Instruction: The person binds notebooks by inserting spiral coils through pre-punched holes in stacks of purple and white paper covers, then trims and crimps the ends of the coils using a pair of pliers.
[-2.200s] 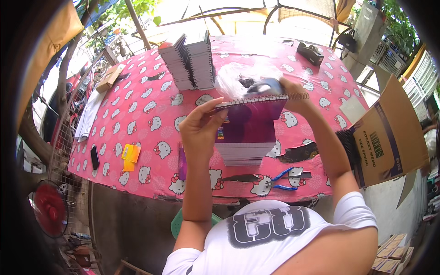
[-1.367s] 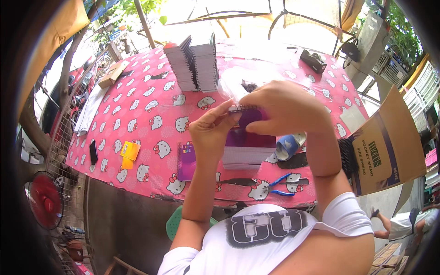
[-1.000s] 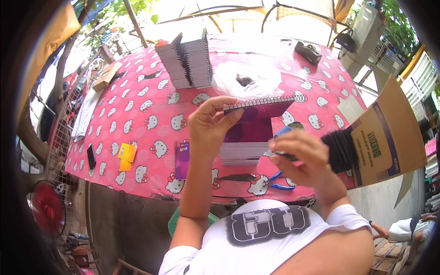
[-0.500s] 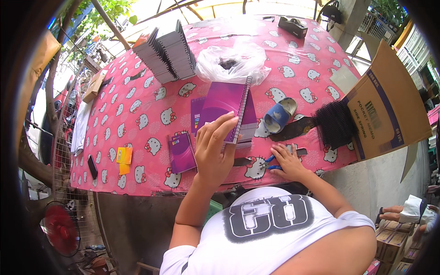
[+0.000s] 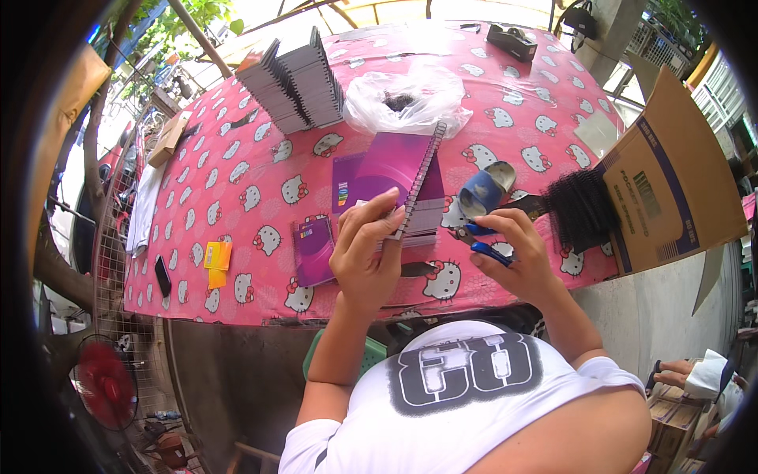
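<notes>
Standing over a table with a pink cartoon-cat tablecloth point(image 5: 260, 170), the person works with both hands close together near its front edge. The left hand point(image 5: 367, 253) is raised, fingers bent and partly closed, the fingertips pinching the lower end of the wire spiral on a purple notebook point(image 5: 395, 170); the thumb and forefinger press on the binding edge while the other fingers curl loosely behind. The notebook lies flat on a short stack of grey pages point(image 5: 426, 221), its spiral running slantwise from the hand up toward a clear plastic bag point(image 5: 410, 99).

The right hand point(image 5: 513, 253) is closed around a pair of blue-handled pliers point(image 5: 482, 241), the fingers wrapped over the handles; the tool's tip points toward the notebook's spiral, just beside the left hand. Whether the pliers' nose touches the wire I cannot tell.

Just above the right hand lies a blue roll of tape point(image 5: 482, 189), and beside it a bundle of black binding combs point(image 5: 580, 209) against an open cardboard box point(image 5: 671, 174). A small purple booklet point(image 5: 313, 249) lies to the left of the left hand. Farther back, grey notebooks point(image 5: 292, 79) stand fanned in a row. A yellow card point(image 5: 216, 257) and a black phone point(image 5: 162, 275) lie near the table's left edge.
</notes>
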`<action>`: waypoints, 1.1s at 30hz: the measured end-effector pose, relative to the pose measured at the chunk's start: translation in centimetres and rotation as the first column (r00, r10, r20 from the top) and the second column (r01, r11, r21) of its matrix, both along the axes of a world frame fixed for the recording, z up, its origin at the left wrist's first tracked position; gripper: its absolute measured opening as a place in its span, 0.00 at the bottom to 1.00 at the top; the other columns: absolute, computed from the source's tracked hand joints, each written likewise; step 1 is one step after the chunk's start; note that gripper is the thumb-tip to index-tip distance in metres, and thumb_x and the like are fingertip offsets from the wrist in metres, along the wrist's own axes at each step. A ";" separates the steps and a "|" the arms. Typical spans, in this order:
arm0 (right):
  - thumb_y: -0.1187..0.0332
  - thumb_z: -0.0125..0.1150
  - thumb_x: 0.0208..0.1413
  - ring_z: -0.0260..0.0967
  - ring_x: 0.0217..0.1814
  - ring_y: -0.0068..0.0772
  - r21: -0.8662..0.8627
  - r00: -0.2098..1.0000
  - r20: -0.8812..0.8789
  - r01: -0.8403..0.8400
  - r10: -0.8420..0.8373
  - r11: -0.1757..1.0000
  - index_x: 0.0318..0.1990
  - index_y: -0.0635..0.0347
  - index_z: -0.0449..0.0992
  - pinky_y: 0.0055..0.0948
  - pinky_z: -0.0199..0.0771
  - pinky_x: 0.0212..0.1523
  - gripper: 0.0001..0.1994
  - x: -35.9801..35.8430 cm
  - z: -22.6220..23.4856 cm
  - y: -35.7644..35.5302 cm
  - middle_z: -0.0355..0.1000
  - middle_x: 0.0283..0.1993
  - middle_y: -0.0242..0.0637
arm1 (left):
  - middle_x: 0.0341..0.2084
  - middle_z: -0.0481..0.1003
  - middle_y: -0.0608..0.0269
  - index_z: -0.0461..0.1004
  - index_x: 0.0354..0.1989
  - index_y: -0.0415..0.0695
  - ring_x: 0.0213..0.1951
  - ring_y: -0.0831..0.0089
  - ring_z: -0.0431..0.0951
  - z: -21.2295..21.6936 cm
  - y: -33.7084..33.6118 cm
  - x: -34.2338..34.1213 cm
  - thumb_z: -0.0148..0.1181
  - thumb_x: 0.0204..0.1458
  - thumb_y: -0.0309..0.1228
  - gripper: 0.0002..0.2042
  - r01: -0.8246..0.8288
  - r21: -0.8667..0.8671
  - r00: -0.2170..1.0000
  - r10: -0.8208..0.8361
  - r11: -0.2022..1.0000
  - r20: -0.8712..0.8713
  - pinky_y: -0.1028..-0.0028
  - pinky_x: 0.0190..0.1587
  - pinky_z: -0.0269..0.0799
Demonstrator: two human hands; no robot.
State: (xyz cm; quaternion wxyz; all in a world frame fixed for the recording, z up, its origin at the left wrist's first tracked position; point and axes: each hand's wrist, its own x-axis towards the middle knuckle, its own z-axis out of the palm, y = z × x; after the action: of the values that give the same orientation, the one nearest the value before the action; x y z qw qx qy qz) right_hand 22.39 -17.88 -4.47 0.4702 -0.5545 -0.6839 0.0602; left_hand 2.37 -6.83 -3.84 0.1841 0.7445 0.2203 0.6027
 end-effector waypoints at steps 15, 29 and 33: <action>0.65 0.71 0.47 0.70 0.46 0.38 0.061 1.000 0.002 0.028 -0.028 0.998 0.51 0.62 0.73 0.32 0.71 0.45 0.23 -0.2 -0.1 -0.6 0.70 0.46 0.44 | 0.33 0.79 0.58 0.74 0.31 0.43 0.39 0.63 0.80 -0.2 0.7 -0.1 0.73 0.39 0.23 0.13 -0.007 0.227 0.997 0.024 0.974 -0.071 0.64 0.48 0.67; 0.63 0.72 0.46 0.71 0.45 0.40 0.056 1.000 0.010 0.002 -0.002 0.998 0.50 0.62 0.74 0.33 0.72 0.43 0.23 -0.9 0.5 0.1 0.70 0.45 0.44 | 0.39 0.79 0.56 0.77 0.31 0.42 0.42 0.62 0.78 0.0 1.2 -1.0 0.69 0.39 0.23 0.10 0.082 0.307 0.958 0.010 0.948 -0.288 0.64 0.51 0.64; 0.63 0.72 0.46 0.71 0.44 0.40 0.069 1.000 0.008 -0.025 0.024 0.997 0.50 0.62 0.74 0.33 0.72 0.44 0.23 -1.0 0.6 0.4 0.70 0.45 0.45 | 0.37 0.78 0.60 0.75 0.29 0.43 0.42 0.64 0.77 0.2 0.8 -0.7 0.72 0.40 0.32 0.11 0.067 0.255 0.968 0.000 0.965 -0.253 0.63 0.51 0.63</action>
State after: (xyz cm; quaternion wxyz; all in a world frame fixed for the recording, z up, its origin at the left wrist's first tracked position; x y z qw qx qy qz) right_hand 21.35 -17.51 -3.91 0.4860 -0.5296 -0.6941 0.0402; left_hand 1.70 -6.06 -3.63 0.0651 0.8360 0.1477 0.5245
